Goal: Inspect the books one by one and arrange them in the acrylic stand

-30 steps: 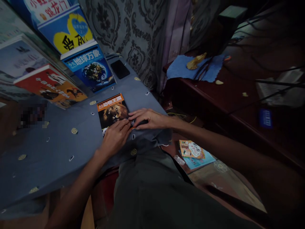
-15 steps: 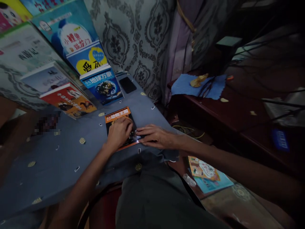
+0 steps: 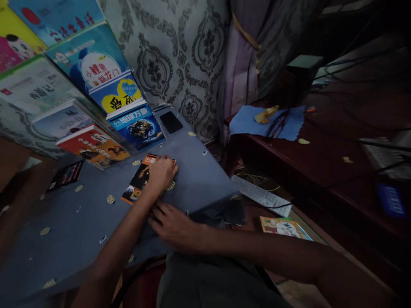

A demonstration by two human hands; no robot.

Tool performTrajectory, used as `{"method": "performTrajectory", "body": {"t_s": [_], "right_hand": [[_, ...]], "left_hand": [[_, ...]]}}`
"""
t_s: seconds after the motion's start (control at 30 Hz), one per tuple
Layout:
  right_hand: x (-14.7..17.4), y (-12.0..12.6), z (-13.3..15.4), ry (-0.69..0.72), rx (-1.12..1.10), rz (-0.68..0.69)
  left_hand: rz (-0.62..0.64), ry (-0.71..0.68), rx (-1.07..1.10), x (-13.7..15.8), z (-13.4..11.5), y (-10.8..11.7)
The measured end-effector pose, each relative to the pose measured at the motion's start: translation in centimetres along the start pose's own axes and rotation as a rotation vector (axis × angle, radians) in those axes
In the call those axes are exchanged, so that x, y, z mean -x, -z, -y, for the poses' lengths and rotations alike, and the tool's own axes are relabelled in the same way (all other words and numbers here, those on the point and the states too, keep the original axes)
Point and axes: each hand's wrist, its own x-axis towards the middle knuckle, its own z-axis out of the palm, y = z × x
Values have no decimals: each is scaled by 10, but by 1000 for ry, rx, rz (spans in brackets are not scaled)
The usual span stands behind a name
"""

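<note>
A small book (image 3: 138, 184) with an orange-and-black cover and animal pictures lies at a slant on the blue-grey tablecloth. My left hand (image 3: 162, 173) rests over its upper right part, with fingers bent down around its right side and hiding much of the cover. Beneath the left wrist, near the book's lower right corner, is my right hand (image 3: 176, 226), its fingers apart and pointing left. The left forearm hides that corner, so I cannot tell whether the right fingertips touch it.
Upright books, among them a blue globe-cover book (image 3: 141, 128) and an orange book (image 3: 94, 145), stand at the back left. A dark book (image 3: 66, 175) lies left of them. A black phone (image 3: 171, 122) is behind. A white keyboard (image 3: 261, 194) sits lower right, beyond the table edge.
The animal book has turned clockwise and shifted left under my left hand. My right hand has moved down and left from the book's right edge. The view has shifted slightly.
</note>
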Motion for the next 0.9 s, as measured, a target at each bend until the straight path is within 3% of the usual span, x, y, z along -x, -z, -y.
{"method": "performTrajectory", "body": {"t_s": [0.17,0.37,0.47,0.57,0.73,0.9], "right_hand": [[-26,-20,8,47,14,30],[-2,0,-19,162,-116,84],[13,13,-44,206,-236,40],[23,29,-76,80,-322,-48],[25,48,-121,-305,-337,-209],[17,39,-138,-388,-362,-255]], "left_hand": [[24,3,11,7,1,-2],[-9,-8,37,9,5,-8],[5,4,57,9,6,-9],[16,2,56,9,9,-8],[29,5,61,8,9,-5],[31,9,37,10,8,-5]]}}
